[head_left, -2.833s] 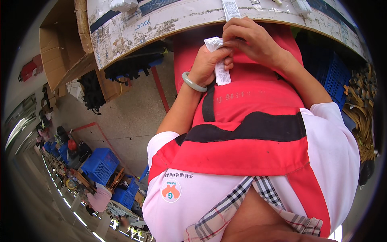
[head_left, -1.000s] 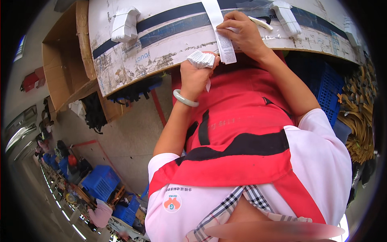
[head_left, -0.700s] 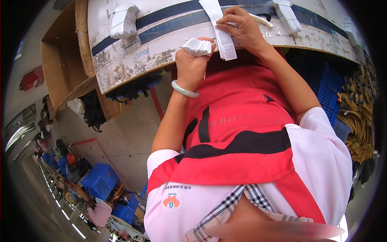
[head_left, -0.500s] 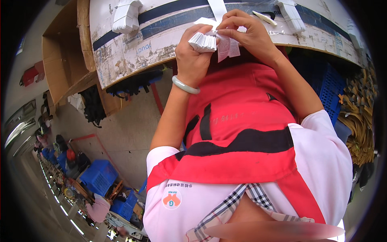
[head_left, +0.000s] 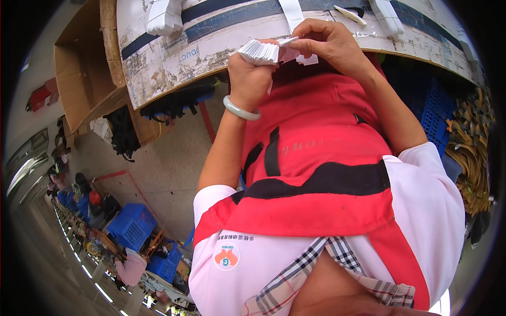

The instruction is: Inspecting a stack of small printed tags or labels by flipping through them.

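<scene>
Just over the near edge of the worktable [head_left: 153, 73], my left hand [head_left: 250, 79] is closed around a stack of white folded paper or fabric slips [head_left: 259, 52], their ends fanned upward. My right hand [head_left: 329, 48] pinches a thin white slip [head_left: 288, 41] at the right side of that stack. Thin, see-through white pieces [head_left: 307, 60] hang below the right fingers. Beyond the hands, a white strip [head_left: 291, 15] lies on the table. A pale bangle circles my left wrist.
Banded white bundles lie on the table at left [head_left: 164, 18] and right [head_left: 387, 18], with a small cream-coloured pointed tool [head_left: 350, 15] near the right one. An open cardboard box [head_left: 84, 68] stands left of the table. A blue crate [head_left: 435, 113] sits under the right side.
My right fingers have moved from pinching beside the hanging pieces to holding a thin slip against the stack. The hanging pieces are higher and less visible. The stack has tilted slightly left.
</scene>
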